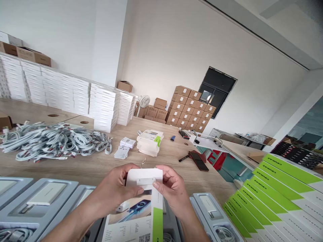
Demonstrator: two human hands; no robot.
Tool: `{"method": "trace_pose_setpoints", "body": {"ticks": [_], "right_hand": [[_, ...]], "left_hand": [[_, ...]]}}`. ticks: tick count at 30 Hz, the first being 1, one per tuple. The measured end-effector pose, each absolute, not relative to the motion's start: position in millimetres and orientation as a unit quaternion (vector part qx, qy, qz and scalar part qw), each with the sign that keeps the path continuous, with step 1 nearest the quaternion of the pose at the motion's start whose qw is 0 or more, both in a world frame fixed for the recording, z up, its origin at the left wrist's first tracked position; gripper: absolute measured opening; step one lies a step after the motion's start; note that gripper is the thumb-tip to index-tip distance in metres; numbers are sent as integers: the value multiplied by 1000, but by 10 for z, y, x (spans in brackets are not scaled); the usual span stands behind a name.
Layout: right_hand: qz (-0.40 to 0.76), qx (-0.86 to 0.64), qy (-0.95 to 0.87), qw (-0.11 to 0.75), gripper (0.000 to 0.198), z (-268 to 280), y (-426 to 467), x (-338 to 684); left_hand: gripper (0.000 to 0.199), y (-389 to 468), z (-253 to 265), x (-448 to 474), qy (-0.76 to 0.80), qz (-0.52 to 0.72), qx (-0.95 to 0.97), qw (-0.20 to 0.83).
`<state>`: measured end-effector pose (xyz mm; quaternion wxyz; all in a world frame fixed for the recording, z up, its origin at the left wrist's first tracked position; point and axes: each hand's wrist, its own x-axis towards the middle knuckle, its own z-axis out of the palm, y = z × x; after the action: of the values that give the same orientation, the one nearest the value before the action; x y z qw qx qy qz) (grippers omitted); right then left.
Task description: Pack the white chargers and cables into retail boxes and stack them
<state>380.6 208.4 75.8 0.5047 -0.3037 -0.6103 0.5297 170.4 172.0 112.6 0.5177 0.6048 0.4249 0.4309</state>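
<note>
Between my two hands is a white and green printed carton (136, 218) with a picture of a phone and charger on its face. My left hand (117, 185) grips the upper left edge, thumb on the front. Across from it, my right hand (171, 185) pinches the upper right edge, its thumb by a slot in the top flap. Grey trays (72, 191) lie below and around the carton, several holding a white charger (46, 194) and a coiled cable (224, 233). The carton and my forearms hide part of the trays.
A heap of coiled cables (63, 139) lies at left, before stacked white boxes (103, 107). Cards (122, 151) and flat cartons (148, 143) sit mid-table. A phone (199, 161) and marker (184, 158) lie right of them. Stacked green-white cartons (272, 198) stand at right.
</note>
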Motion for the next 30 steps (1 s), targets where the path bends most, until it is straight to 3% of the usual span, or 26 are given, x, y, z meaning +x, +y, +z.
{"method": "trace_pose_setpoints", "body": {"ticks": [22, 30], "right_hand": [[497, -349, -584, 539, 40, 770, 2022, 3753], [562, -303, -573, 514, 30, 764, 2033, 3762]], "left_hand": [[27, 1707, 1012, 1783, 407, 486, 585, 506], [18, 1715, 997, 1784, 365, 476, 593, 537]]}}
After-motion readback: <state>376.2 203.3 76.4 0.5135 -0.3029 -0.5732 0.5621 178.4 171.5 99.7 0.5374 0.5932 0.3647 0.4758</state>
